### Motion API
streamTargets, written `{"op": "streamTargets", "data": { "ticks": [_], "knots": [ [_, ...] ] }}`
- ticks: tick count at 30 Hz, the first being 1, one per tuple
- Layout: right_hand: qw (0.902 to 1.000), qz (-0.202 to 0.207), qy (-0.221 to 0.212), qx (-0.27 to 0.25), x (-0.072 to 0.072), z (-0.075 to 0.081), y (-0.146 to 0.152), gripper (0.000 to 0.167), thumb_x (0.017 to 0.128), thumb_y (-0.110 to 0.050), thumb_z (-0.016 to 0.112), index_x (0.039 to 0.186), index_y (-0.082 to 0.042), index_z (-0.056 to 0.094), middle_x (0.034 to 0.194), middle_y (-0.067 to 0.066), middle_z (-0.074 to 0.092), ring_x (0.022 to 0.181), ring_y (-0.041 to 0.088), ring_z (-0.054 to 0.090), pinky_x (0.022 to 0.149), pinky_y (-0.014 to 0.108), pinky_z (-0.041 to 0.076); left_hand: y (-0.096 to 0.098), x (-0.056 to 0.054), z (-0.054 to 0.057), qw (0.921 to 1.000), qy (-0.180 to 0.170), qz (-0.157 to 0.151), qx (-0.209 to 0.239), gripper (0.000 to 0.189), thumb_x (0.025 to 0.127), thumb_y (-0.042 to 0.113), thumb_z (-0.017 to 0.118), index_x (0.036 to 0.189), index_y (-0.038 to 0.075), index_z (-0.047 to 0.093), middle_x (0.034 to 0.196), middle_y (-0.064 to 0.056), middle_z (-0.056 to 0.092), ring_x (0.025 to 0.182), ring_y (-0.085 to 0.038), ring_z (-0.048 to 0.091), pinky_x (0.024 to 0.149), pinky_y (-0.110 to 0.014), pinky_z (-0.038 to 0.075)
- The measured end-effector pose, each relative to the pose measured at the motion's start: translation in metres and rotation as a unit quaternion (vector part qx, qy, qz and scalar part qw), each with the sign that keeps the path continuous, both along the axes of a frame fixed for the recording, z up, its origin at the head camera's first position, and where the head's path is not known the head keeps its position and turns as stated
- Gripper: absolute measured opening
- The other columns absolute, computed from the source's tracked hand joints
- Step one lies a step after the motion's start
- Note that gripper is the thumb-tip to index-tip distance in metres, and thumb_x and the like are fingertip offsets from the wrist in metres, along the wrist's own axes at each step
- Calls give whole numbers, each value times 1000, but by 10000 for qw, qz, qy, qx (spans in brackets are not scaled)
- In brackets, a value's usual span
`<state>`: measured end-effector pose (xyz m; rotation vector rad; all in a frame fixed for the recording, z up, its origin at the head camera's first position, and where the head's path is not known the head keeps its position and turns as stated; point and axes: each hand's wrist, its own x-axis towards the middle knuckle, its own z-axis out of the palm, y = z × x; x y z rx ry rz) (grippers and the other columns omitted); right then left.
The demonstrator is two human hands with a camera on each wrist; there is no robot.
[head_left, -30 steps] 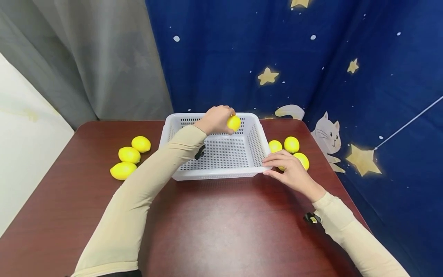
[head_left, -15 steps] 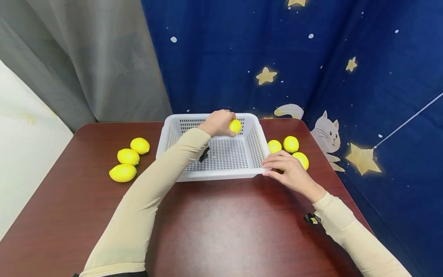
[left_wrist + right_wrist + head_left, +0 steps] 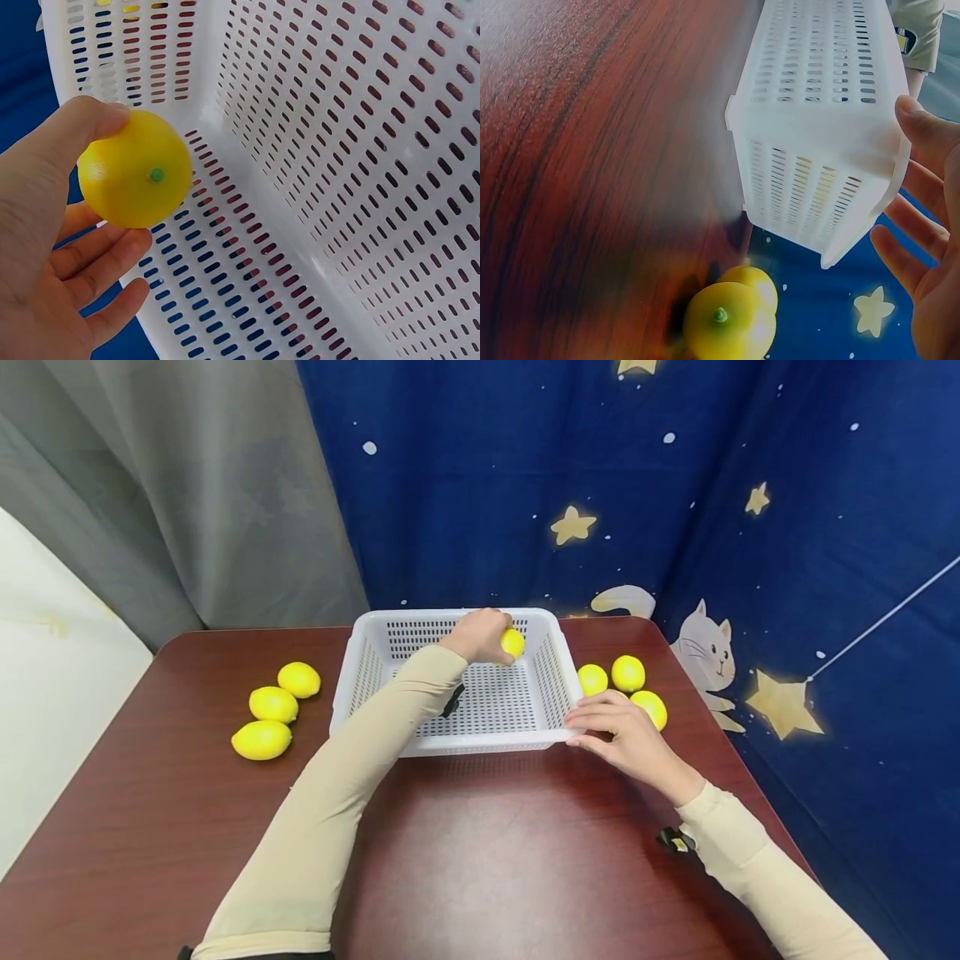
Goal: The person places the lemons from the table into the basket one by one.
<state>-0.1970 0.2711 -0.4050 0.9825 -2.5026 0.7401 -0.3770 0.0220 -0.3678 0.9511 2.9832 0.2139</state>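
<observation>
Here, left fingers (image 3: 112, 262) grip a smooth, round lemon (image 3: 135, 169); right fingers (image 3: 919, 226) pinch a slotted plastic basket (image 3: 817, 124)

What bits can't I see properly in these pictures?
Head view: the near left corner of the basket, behind the left sleeve.
Left wrist view: part of the held lemon, covered by the left hand.
Right wrist view: part of the back lemon, behind the front lemon.
Right wrist view: some of the right hand, past the right edge.
</observation>
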Motion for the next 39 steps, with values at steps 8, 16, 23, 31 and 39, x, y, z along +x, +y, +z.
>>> {"op": "streamTargets", "data": {
  "ticks": [8,16,23,31,39],
  "knots": [
    [10000,-8,-56,-46,2,0,1,36,73,-26,87,107,-18,78,108,-6,76,110,13,60,93,24,46,7,-2,-2,9999,-131,-15,21,33,75,34,75,97,11,65,85,0,60,77,-16,52,68,-27,40],
    [9999,-40,-112,-114,4,-1,0,37,73,-25,87,108,-18,78,109,-5,76,110,14,61,93,21,46,18,-3,-8,9996,-294,34,22,32,77,34,75,97,12,64,86,0,60,79,-16,51,71,-27,40],
    [9997,-69,-209,-116,3,-2,1,37,74,-25,87,109,-22,77,109,-6,76,112,13,60,94,21,46,24,-4,-13,9989,-424,194,4,30,77,31,75,99,13,66,88,2,62,80,-15,52,72,-27,41],
    [9997,-24,-176,-162,2,-2,-1,36,74,-24,87,108,-20,78,109,-6,76,111,13,61,95,19,45,26,-6,-18,9988,-392,266,-120,31,78,37,78,93,14,64,83,2,58,76,-14,50,69,-26,39],
    [9997,-27,-171,-165,2,-1,-1,37,73,-24,87,108,-20,78,109,-5,76,111,14,61,94,19,45,28,-9,-22,9986,-389,284,-203,33,78,40,79,94,14,64,83,3,58,77,-14,50,69,-26,39]
  ]
}}
